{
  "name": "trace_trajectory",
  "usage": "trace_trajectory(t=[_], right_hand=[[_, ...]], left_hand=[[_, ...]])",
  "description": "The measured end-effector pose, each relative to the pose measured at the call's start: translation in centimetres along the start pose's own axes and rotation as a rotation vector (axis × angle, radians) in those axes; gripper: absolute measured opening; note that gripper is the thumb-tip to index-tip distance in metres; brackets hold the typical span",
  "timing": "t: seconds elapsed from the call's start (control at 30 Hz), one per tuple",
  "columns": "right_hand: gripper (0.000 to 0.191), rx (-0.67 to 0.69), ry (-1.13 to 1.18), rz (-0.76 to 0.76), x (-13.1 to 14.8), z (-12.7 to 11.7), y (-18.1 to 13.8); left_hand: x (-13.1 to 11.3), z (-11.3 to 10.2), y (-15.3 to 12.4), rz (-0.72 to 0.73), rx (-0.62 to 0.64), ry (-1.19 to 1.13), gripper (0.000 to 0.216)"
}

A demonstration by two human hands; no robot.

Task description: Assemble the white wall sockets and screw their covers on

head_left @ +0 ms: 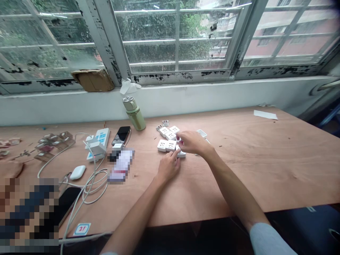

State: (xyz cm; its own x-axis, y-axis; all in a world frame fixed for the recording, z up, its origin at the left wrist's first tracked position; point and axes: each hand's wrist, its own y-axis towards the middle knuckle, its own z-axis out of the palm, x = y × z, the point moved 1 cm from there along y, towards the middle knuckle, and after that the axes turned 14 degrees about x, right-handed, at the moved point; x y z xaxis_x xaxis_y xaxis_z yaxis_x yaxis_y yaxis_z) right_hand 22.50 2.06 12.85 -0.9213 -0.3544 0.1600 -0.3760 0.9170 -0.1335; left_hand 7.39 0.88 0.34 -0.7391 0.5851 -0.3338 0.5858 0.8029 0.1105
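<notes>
— On the plywood surface (pixel 239 156), just below the window, where are the fingers?

— The right fingers (pixel 184 139) curl down and draw together at the top of a cluster of white socket adapters (pixel 170 141). A small reddish bit (pixel 181 142) shows at their tips, but I cannot tell whether they pinch it. The left fingers (pixel 174 158) are slightly spread, with their tips against the front adapter (pixel 181 153).

— How should those adapters be handled?

— They sit packed close, most of them touching, so a light grip on the edges seems best. A firm hold from the left fingers would probably keep the front adapter steady, and a hard push could shift its neighbours.

— What lies just around them?

— A small white tray (pixel 202 133) sits just beyond the right fingers, and two small metal-topped parts (pixel 165 123) lie behind the cluster.

— And farther out?

— To the left are a pale green flask (pixel 134 113), a phone (pixel 121 135), and a white power strip (pixel 98 144) with a charger plugged in. Nearer the edge are a white mouse (pixel 78 172) and looped white cables (pixel 97 180).
</notes>
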Motion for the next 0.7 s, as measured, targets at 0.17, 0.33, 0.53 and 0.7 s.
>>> trace_trajectory(t=[0.17, 0.33, 0.53, 0.7], right_hand=[[0.015, -0.015, -0.004, 0.024, -0.22, 0.19, 0.15], [0.016, -0.022, 0.005, -0.001, -0.27, 0.21, 0.1], [0.016, -0.016, 0.002, -0.015, -0.17, 0.09, -0.01], [0.014, -0.001, -0.019, 0.013, -0.11, 0.07, 0.06]], left_hand=[[0.12, 0.16, 0.01, 0.003, -0.001, 0.007, 0.035], [0.05, 0.01, -0.01, -0.002, 0.005, -0.005, 0.034], [-0.13, -0.25, -0.04, -0.01, 0.017, -0.013, 0.034], [-0.04, -0.1, -0.01, -0.011, 0.02, -0.01, 0.034]])
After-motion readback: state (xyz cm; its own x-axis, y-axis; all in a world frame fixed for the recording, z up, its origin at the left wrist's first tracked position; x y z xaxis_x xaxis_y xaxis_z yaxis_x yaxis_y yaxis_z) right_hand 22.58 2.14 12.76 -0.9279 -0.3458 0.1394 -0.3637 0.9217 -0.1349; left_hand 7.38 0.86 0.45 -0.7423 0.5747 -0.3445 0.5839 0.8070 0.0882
